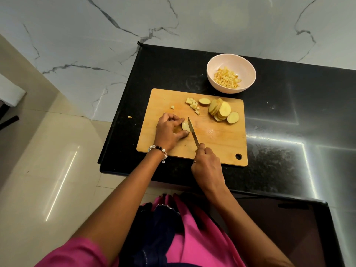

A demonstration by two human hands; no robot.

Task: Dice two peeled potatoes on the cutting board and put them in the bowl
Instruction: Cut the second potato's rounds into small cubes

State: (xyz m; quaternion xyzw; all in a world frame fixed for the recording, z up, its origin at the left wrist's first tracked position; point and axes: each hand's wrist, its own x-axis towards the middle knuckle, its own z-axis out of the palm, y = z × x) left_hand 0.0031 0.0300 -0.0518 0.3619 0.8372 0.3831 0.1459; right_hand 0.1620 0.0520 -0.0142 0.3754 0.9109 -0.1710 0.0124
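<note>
On the wooden cutting board point(217, 143), my left hand point(169, 130) grips a small stack of potato slices point(185, 126) with curled fingers. My right hand point(207, 166) holds a knife point(193, 134) by its handle, the blade set against the right side of that stack. A fan of round potato slices point(221, 111) lies at the board's far right. A few diced pieces point(193, 104) lie at the far middle of the board. The pale pink bowl point(215, 62) behind the board holds diced potato point(227, 77).
The board lies on a black granite counter point(289, 116) whose left edge drops to a beige tiled floor. One potato bit point(130, 117) lies on the counter left of the board. A marble wall rises behind.
</note>
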